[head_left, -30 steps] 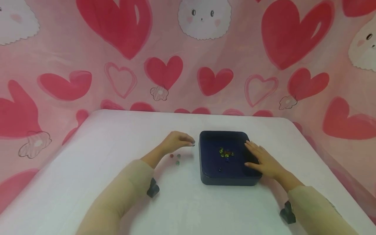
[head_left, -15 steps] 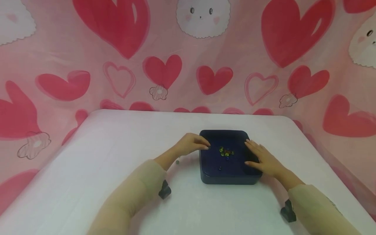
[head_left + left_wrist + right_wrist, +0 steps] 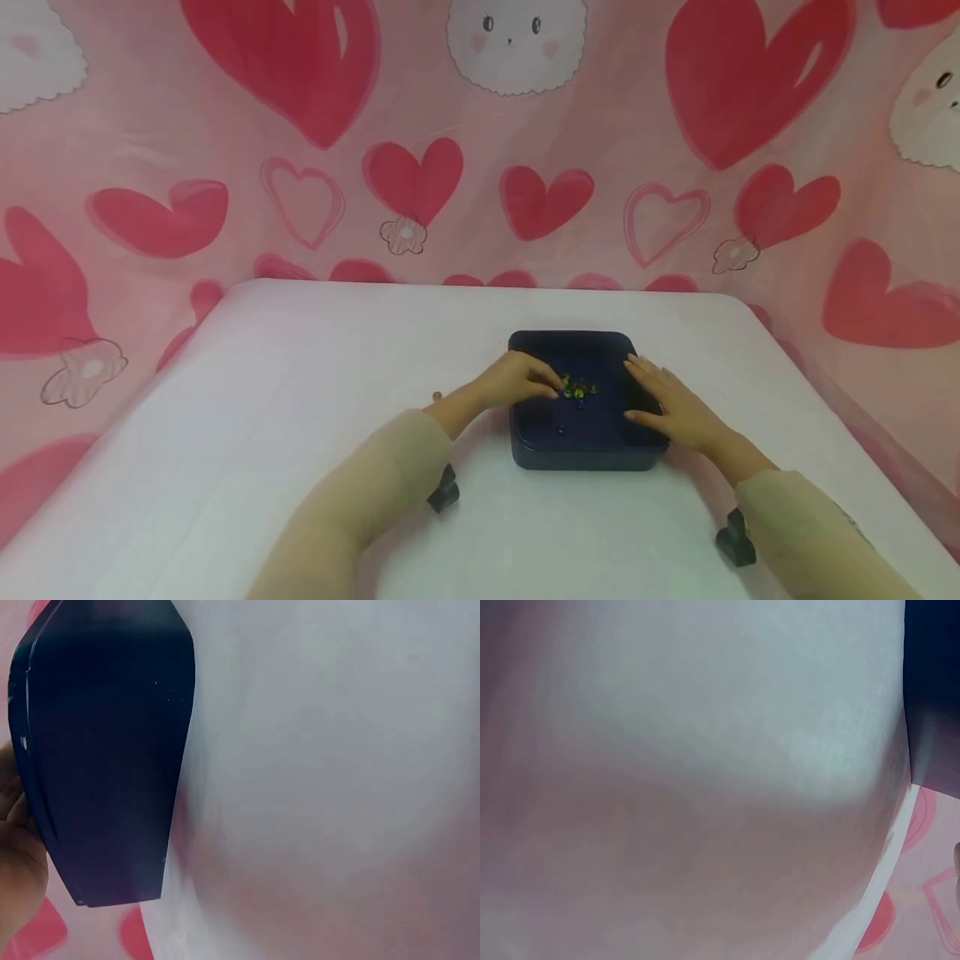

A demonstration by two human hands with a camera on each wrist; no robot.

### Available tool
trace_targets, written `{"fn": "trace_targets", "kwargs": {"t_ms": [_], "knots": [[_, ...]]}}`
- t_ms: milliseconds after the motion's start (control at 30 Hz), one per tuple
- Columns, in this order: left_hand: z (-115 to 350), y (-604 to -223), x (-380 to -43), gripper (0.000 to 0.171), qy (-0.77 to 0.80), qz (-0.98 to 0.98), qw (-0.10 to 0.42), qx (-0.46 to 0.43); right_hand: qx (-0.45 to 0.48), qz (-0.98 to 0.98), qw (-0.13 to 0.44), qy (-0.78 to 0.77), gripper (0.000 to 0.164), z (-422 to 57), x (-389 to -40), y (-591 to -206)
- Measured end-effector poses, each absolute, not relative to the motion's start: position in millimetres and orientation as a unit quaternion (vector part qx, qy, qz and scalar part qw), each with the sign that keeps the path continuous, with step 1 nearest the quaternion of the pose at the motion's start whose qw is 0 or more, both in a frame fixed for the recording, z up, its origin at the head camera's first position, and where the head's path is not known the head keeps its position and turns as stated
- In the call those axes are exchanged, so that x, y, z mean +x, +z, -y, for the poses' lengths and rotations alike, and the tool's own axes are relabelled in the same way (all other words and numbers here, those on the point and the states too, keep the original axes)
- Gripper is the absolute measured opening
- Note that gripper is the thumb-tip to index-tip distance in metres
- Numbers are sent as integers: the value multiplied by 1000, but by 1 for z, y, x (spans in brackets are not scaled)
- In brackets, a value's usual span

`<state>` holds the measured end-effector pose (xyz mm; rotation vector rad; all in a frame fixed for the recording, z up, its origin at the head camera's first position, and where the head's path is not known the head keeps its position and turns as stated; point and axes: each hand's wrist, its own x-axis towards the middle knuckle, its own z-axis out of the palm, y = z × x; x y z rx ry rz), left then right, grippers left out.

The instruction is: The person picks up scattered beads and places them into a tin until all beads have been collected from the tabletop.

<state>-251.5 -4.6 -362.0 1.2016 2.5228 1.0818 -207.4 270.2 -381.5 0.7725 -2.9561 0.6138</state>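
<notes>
In the head view, my left hand (image 3: 517, 379) reaches over the left wall of a dark blue square tray (image 3: 592, 457). Its thumb and fingertips come together low inside, beside a cluster of yellow-green and brownish glass marbles (image 3: 577, 390). They appear to pinch a small dark marble, mostly hidden by the fingers. My right hand (image 3: 671, 408) rests on the tray's right rim, fingers extended and thumb reaching inward. One dark marble (image 3: 561, 430) lies apart near the tray's front left. The left wrist view shows the tray's outer side (image 3: 105, 765) and part of a hand at the left edge.
A reddish marble (image 3: 437, 396) lies on the white table (image 3: 337, 350), just behind my left forearm. A pink heart-printed cloth (image 3: 547, 125) hangs behind the table. Dark wrist cameras sit under both sleeves, the right one (image 3: 735, 537) near the tabletop.
My left hand has moved right from the table, over the tray's left rim, to the marble cluster. Its forearm now covers the greenish marbles on the table. My right hand has stayed put.
</notes>
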Motion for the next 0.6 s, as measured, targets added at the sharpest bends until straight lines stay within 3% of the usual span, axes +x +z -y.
{"fn": "trace_targets", "kwargs": {"t_ms": [600], "knots": [[-7,-361,-250,16,165,-876,101,441,250,948,11,196,71,-269,-207,-381]]}}
